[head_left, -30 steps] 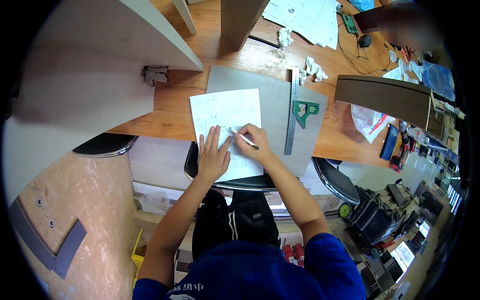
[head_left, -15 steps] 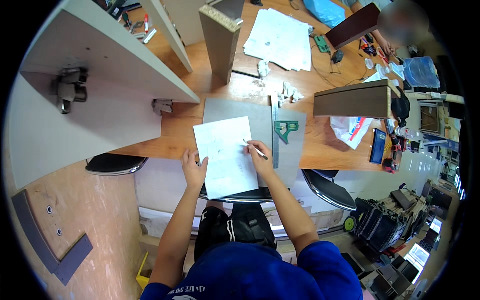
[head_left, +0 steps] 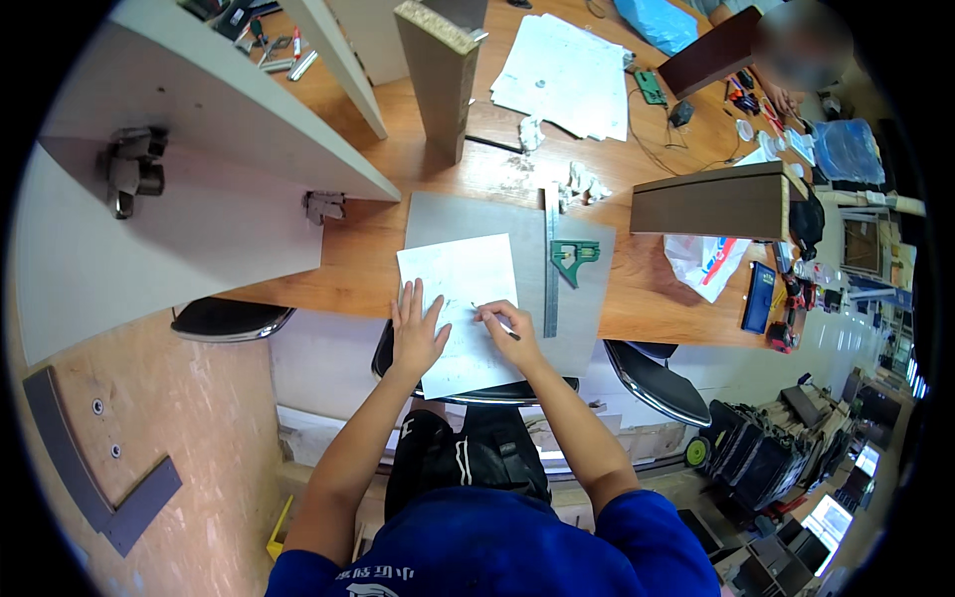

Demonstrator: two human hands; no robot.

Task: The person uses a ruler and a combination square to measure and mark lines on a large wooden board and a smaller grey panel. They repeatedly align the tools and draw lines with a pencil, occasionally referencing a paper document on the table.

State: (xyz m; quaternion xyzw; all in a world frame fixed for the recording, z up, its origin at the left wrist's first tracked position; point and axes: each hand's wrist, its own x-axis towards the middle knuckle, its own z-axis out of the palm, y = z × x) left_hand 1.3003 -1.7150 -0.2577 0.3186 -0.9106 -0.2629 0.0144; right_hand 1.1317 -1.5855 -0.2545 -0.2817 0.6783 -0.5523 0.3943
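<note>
Gripped slim dark-ended pen in right hand; left of it, spread left hand flat on rectangular white paper.

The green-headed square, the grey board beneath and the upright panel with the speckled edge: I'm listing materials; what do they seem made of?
Green-headed square: probably metal, its blade silvery, its head coloured as if painted. Grey board: perhaps laminated, its surface evenly grey and matte; core unclear. Upright panel: likely chipboard, given the coarse speckled edge, with smooth brown faces.
</note>
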